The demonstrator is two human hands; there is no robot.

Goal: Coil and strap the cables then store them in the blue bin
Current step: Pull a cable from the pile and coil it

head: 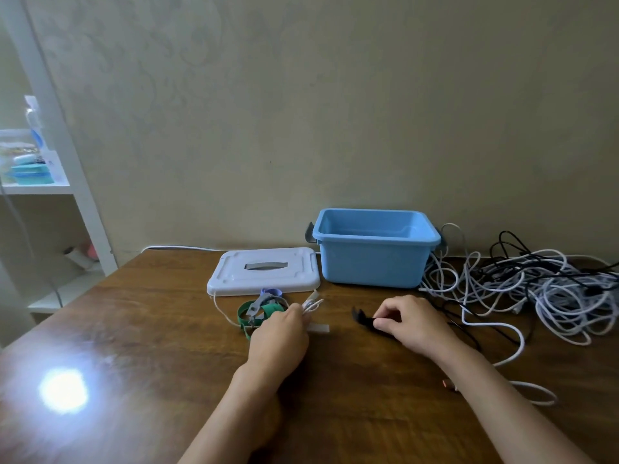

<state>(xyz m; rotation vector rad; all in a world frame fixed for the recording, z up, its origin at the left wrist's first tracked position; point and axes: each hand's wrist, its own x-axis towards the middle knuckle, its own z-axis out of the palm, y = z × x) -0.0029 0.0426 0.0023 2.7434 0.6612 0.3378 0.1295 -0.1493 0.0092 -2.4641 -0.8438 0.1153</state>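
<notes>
Left hand [279, 333] grips a white cable bundle [311, 305], right hand [410, 324] pinches a black strap [362, 319]; blue bin [373, 249] empty, tangled cables [536, 289] untouched — early stage.

The bin [373, 259] is light blue with grey latches, its lid [263, 271] white with a grey handle slot. The surface [140, 329] is dark brown wood grain. Tangled cables [549, 283] are white and black. Straps: green [264, 311], purple [270, 291], black [362, 318]. The wall [301, 95] is beige, faintly patterned.
</notes>
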